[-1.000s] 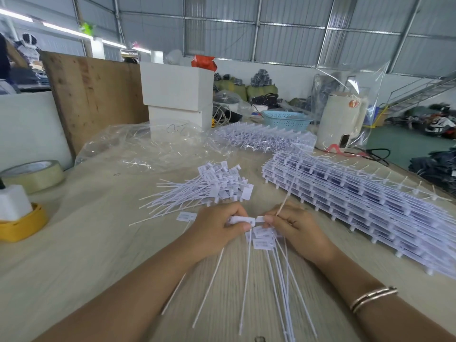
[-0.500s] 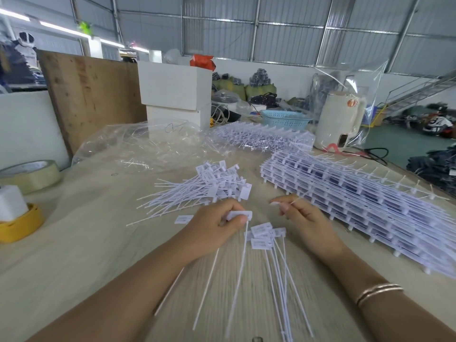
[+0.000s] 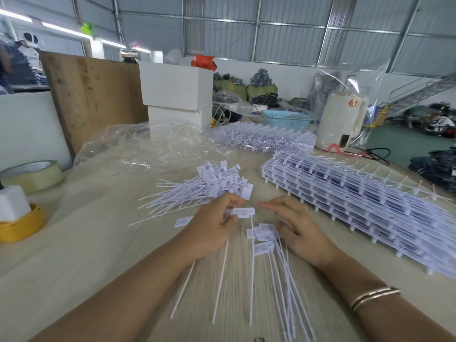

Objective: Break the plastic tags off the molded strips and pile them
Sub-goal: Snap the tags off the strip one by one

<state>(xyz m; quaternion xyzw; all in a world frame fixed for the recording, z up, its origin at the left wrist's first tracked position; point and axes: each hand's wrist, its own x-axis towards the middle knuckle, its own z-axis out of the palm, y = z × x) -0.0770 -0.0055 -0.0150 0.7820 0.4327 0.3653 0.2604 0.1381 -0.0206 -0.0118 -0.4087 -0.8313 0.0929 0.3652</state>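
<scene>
A white plastic tag (image 3: pixel 243 212) sits pinched in the fingers of the left hand (image 3: pixel 214 227), its flat head level and its thin tail hanging straight down toward the near edge of the table (image 3: pixel 74 255). The right hand (image 3: pixel 297 227) is just beside it, not touching that tag — its fingers lie loosely spread, the forefinger pointing toward the left hand and the lower fingertips resting on a small bunch of loose tags (image 3: pixel 265 236) between the two hands. The tails of this bunch fan out toward the near edge.

Just beyond the left hand lies the pile of tags (image 3: pixel 204 187), heads bunched together toward the middle of the table, tails pointing toward the left edge. One single tag head (image 3: pixel 183 221) lies flat beside the left wrist.

On the right side a thick stack of molded strips (image 3: pixel 357 206) runs from the middle of the table toward the right edge. A second stack (image 3: pixel 261 137) sits farther back — partly under clear wrap. A crumpled clear plastic bag (image 3: pixel 148 146) lies toward the far left. At the left edge stand a roll of tape (image 3: pixel 34 175) and a yellow dish (image 3: pixel 21 224) holding a white block. The right wrist wears thin bangles (image 3: pixel 373 296).
</scene>
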